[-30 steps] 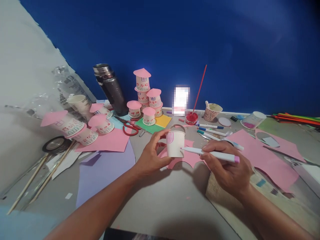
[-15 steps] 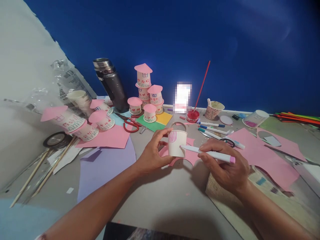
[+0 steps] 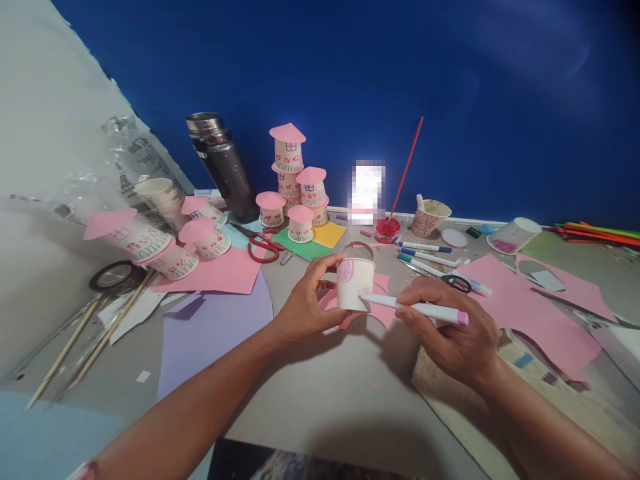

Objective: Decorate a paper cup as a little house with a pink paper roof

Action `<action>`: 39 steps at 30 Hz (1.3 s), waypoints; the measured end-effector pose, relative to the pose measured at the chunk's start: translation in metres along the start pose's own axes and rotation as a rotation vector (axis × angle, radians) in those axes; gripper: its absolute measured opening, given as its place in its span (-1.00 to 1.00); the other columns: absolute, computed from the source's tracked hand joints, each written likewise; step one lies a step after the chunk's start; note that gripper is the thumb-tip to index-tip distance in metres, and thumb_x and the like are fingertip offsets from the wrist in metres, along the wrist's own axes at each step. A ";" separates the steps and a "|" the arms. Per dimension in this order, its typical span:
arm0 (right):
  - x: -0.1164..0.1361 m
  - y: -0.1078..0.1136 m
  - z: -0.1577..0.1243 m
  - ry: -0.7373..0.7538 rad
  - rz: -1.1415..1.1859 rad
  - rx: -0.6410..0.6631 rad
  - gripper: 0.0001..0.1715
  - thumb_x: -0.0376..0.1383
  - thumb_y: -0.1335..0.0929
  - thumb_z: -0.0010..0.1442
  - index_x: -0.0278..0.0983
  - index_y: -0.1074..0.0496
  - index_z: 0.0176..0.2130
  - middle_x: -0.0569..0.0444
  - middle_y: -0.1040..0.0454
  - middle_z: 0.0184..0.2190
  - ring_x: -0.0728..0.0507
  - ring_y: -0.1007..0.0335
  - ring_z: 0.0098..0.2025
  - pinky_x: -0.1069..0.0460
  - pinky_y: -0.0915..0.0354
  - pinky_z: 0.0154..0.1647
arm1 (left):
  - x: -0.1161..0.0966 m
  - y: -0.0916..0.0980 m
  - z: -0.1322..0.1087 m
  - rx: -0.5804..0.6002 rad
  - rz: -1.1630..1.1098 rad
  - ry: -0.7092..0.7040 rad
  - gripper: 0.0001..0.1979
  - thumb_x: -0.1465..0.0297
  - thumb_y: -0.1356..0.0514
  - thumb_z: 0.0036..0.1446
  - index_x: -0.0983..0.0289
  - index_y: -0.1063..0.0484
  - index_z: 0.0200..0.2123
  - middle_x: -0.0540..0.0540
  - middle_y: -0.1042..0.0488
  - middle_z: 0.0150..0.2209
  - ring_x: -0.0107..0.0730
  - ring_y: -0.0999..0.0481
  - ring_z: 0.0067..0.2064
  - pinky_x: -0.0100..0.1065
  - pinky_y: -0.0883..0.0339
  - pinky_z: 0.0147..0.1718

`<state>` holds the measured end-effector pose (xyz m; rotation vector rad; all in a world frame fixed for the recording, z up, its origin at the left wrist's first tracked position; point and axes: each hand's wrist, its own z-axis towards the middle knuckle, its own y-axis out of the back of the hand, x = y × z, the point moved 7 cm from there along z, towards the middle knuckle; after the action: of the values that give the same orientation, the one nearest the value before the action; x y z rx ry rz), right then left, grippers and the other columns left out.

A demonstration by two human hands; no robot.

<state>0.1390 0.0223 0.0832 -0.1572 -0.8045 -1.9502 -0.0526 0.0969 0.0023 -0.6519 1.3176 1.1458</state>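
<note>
In the middle of the head view, my left hand (image 3: pixel 311 297) grips a white paper cup (image 3: pixel 356 285) between thumb and fingers, its base towards me unseen. Purple-pink scribbling marks the cup's upper left side. My right hand (image 3: pixel 450 327) holds a white marker (image 3: pixel 417 309) with a pink end cap. The marker's tip rests at the lower part of the cup's wall, beside a small pink mark. Beneath the cup lies a cut piece of pink paper (image 3: pixel 383 313). Behind the cup's rim shows a grey tape roll (image 3: pixel 359 249).
Decorated cups with pink cone roofs (image 3: pixel 289 155) stand at the back, near a dark thermos (image 3: pixel 225 170). Red-handled scissors (image 3: pixel 263 251) lie left of centre. Several markers (image 3: pixel 425 248), pink sheets (image 3: pixel 545 313) and another scribbled cup (image 3: pixel 514 235) are to the right. A red paint pot (image 3: pixel 387 231) holds a brush.
The marker's tip has shifted slightly left and down on the cup. The view has tilted a little; both hands keep their holds.
</note>
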 end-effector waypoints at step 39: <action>-0.002 0.010 0.002 -0.051 -0.066 -0.070 -0.87 -0.41 -0.42 0.30 -0.16 -0.51 -0.24 0.11 -0.64 -0.44 -0.13 -0.58 -0.46 0.02 -0.47 -0.44 | 0.005 -0.010 0.003 0.040 -0.368 0.088 -0.27 0.39 -0.58 -0.08 0.13 -0.39 0.15 0.21 -0.47 0.23 0.05 -0.46 0.29 0.01 -0.37 0.26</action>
<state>0.1476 0.0222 0.0886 -0.2260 -0.7839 -2.0454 -0.0432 0.0979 -0.0040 -0.8822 1.2279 0.7979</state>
